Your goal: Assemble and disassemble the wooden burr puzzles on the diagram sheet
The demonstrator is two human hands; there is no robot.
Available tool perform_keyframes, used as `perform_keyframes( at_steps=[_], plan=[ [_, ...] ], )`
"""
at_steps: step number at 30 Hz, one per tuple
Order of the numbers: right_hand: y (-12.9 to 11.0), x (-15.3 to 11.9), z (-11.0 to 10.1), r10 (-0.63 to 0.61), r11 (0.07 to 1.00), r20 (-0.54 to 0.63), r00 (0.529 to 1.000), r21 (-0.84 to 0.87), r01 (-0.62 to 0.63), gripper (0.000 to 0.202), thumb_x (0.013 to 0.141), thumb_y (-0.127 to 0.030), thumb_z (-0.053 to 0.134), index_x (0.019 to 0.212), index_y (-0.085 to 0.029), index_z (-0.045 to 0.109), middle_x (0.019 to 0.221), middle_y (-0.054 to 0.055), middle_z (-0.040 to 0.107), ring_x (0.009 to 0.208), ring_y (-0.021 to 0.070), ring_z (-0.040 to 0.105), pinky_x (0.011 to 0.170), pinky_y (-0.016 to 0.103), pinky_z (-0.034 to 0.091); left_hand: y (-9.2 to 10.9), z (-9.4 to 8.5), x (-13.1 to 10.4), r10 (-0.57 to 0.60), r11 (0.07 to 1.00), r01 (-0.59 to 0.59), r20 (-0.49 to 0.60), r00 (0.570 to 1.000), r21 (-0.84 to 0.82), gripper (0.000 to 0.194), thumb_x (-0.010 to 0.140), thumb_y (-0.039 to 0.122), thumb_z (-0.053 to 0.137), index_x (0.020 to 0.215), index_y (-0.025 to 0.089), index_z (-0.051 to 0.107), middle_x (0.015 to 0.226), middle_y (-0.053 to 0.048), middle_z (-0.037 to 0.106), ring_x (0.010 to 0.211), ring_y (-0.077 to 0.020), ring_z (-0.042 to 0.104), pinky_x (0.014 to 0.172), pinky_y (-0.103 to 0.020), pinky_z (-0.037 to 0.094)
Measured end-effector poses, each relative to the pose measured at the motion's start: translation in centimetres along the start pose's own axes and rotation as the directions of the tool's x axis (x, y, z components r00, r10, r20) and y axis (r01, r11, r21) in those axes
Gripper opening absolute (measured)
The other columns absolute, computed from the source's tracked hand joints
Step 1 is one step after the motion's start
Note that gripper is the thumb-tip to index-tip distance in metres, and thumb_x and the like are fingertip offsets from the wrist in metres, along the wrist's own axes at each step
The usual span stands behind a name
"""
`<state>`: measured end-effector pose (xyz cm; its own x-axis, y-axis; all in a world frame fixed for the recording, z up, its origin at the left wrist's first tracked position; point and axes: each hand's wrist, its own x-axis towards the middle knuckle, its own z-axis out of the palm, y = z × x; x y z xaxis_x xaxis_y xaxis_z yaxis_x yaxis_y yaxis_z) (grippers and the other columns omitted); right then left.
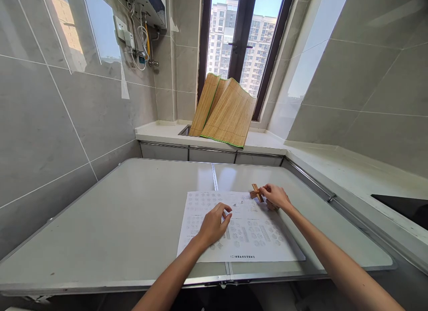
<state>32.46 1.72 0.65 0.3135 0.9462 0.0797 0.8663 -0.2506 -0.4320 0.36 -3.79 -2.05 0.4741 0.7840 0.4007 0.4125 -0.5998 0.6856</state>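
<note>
My right hand (273, 196) pinches crossed wooden puzzle pieces (257, 193) between thumb and fingertips, just over the far right corner of a printed sheet. The pieces are short brown sticks set across one another; how they join is too small to make out. My left hand (216, 224) rests on the middle of the white paper sheet (284, 253), loosely curved, with thumb and forefinger apart and nothing between them. Rows of small line drawings cover the sheet. Part of the print is hidden under my left hand and forearm.
The sheet lies on a pale folding table (100, 221) with a metal rim and a central seam. Behind it, a folded bamboo mat (230, 112) leans on the white ledge (160, 131) by the window. A counter (341, 168) with a black panel (401, 208) runs along the right.
</note>
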Motion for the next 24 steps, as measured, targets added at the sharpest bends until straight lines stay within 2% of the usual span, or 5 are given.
perform_keyframes(
  at_steps=[4, 12, 16, 21, 24],
  plan=[
    [0.5, -0.1, 0.2, 0.002, 1.0, -0.028, 1.0, 0.004, -0.002, 0.037, 0.092, -0.048, 0.05, 0.101, -0.023, 0.075, 0.108, 0.009, 0.078, 0.098, 0.027, 0.069, 0.068, 0.03, 0.041, 0.0, 0.0, 0.0, 0.01, 1.0, -0.01, -0.003, 1.0, 0.004, 0.017, 0.1, 0.031, 0.048, 0.106, 0.024, 0.062, 0.106, -0.003, 0.068, 0.081, -0.0167, 0.065, 0.069, -0.03, 0.052],
    [1.3, -0.4, 0.9, -0.02, 0.999, -0.106, 0.994, 0.023, 0.022, 0.029, 0.092, -0.041, 0.051, 0.093, -0.021, 0.072, 0.093, 0.007, 0.077, 0.084, 0.0228, 0.069, 0.064, 0.028, 0.039, 0.1, 0.0, 0.1, 0.009, 1.0, -0.009, 0.001, 1.0, 0.001, 0.017, 0.1, 0.03, 0.048, 0.105, 0.024, 0.063, 0.108, -0.003, 0.068, 0.08, -0.0158, 0.065, 0.07, -0.03, 0.052],
    [1.3, -1.1, 1.2, -0.056, 0.998, -0.204, 0.977, 0.005, 0.058, 0.025, 0.091, -0.035, 0.051, 0.095, -0.02, 0.07, 0.094, 0.008, 0.076, 0.09, 0.0259, 0.067, 0.074, 0.032, 0.042, 0.1, 0.0, 0.0, 0.01, 1.0, -0.01, -0.006, 1.0, 0.005, 0.015, 0.099, 0.028, 0.048, 0.104, 0.024, 0.063, 0.106, -0.002, 0.069, 0.081, -0.0158, 0.065, 0.07, -0.029, 0.051],
    [-0.5, -4.2, 2.1, -0.131, 0.991, -0.375, 0.918, -0.011, 0.137, 0.03, 0.092, -0.028, 0.047, 0.113, -0.016, 0.063, 0.117, 0.015, 0.069, 0.115, 0.0315, 0.057, 0.095, 0.042, 0.04, 0.1, 0.1, 0.1, 0.011, 1.0, -0.011, -0.01, 1.0, 0.011, 0.016, 0.099, 0.028, 0.048, 0.104, 0.024, 0.063, 0.104, -0.002, 0.069, 0.08, -0.0155, 0.065, 0.069, -0.028, 0.051],
    [-2.6, -7.2, 3.4, -0.287, 0.926, -0.459, 0.841, 0.091, 0.366, 0.024, 0.094, -0.026, 0.044, 0.107, -0.018, 0.062, 0.109, 0.012, 0.07, 0.104, 0.0274, 0.061, 0.091, 0.039, 0.044, 0.1, 0.1, 0.1, 0.011, 1.0, -0.011, -0.016, 1.0, 0.018, 0.017, 0.099, 0.028, 0.048, 0.103, 0.024, 0.064, 0.102, -0.002, 0.069, 0.079, -0.0157, 0.065, 0.068, -0.028, 0.05]
  ],
)
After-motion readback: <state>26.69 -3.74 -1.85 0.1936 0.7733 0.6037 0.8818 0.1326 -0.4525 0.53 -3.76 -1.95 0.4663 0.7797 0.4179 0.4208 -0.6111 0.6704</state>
